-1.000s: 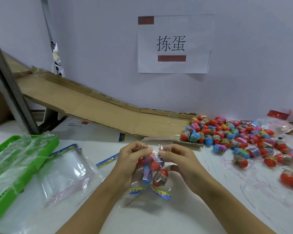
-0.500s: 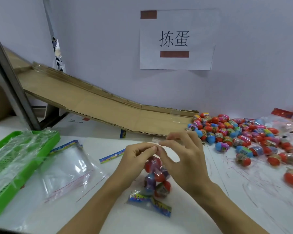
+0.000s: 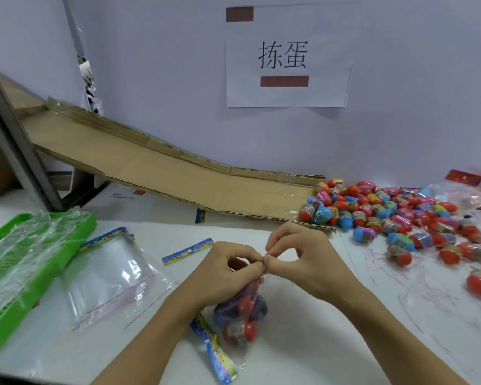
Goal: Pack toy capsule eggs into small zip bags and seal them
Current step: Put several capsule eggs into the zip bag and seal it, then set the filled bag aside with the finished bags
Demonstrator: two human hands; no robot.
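Observation:
A small clear zip bag (image 3: 240, 315) holding several red, blue and purple capsule eggs stands on the white table in front of me. My left hand (image 3: 225, 270) and my right hand (image 3: 303, 262) both pinch its top edge, fingertips meeting above the eggs. The bag's colourful printed strip (image 3: 220, 359) lies on the table at its base. A heap of loose capsule eggs (image 3: 386, 215) spreads over the right side of the table.
A stack of empty zip bags (image 3: 114, 279) lies left of my hands, beside a green basket (image 3: 0, 323) with more clear bags in it. A cardboard ramp (image 3: 164, 173) slopes down from the left toward the egg heap. A paper sign (image 3: 286, 59) hangs on the wall.
My hands have come closer together along the bag's top edge, and the filled bag has sunk from being held up to standing on the table.

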